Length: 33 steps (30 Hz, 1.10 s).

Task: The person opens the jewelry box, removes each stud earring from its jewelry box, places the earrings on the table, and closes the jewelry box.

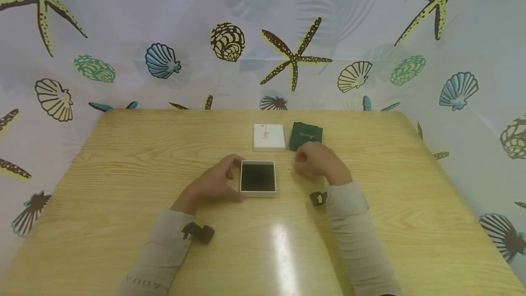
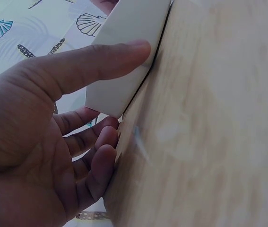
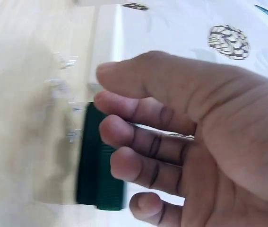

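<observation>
My left hand (image 1: pixel 215 179) spans the left side of a shallow white box (image 1: pixel 258 194) with a dark pad inside. Its thumb lies along the near side of the box wall (image 2: pixel 124 90) in the left wrist view, and its fingers reach the far corner. Above the table, my right hand (image 1: pixel 318 161) has loosely bent fingers, with nothing visible between thumb and fingertips. Small shiny pieces of jewelry (image 1: pixel 289 169) lie just left of it; the right wrist view shows several such pieces (image 3: pixel 72 136), blurred. Beyond this hand is a dark green pouch (image 1: pixel 305 134) with gold lettering.
A white lid (image 1: pixel 269 138) with a pink print lies behind the box, left of the pouch. Everything rests on a light wooden table (image 1: pixel 144 150). A cloth (image 1: pixel 246 3) patterned with shells and starfish hangs along the back and sides.
</observation>
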Each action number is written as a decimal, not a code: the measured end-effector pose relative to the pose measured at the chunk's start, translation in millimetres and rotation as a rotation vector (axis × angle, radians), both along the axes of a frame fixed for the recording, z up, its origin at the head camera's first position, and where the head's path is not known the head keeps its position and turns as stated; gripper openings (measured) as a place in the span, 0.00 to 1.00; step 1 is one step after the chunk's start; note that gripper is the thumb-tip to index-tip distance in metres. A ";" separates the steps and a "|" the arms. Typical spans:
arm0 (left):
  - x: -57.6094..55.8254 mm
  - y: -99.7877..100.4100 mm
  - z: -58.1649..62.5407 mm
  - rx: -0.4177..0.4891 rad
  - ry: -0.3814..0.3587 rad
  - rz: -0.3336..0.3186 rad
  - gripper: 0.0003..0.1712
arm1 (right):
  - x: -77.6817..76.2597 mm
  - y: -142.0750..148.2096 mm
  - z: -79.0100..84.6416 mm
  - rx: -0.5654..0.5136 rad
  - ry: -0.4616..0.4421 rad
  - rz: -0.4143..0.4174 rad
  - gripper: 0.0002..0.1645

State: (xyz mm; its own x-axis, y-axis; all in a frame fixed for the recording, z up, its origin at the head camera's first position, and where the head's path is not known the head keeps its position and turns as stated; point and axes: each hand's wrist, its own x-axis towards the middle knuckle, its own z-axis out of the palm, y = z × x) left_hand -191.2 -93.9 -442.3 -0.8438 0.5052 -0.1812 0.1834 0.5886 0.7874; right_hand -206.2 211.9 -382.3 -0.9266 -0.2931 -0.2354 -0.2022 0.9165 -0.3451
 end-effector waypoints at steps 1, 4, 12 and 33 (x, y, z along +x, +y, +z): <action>-0.3 -0.8 0.1 0.003 0.002 -0.002 0.56 | 0.3 -1.1 3.8 -0.009 0.028 0.002 0.12; -1.2 -2.3 0.9 0.012 0.000 -0.002 0.56 | 0.8 -4.8 13.8 -0.050 0.098 0.019 0.15; -5.0 -2.4 -3.0 0.030 -0.018 0.003 0.56 | -25.0 -20.6 20.4 -0.098 0.163 0.148 0.13; -1.4 -4.5 -3.8 0.050 -0.012 0.009 0.57 | -95.0 -54.8 -3.4 0.130 -0.010 0.273 0.62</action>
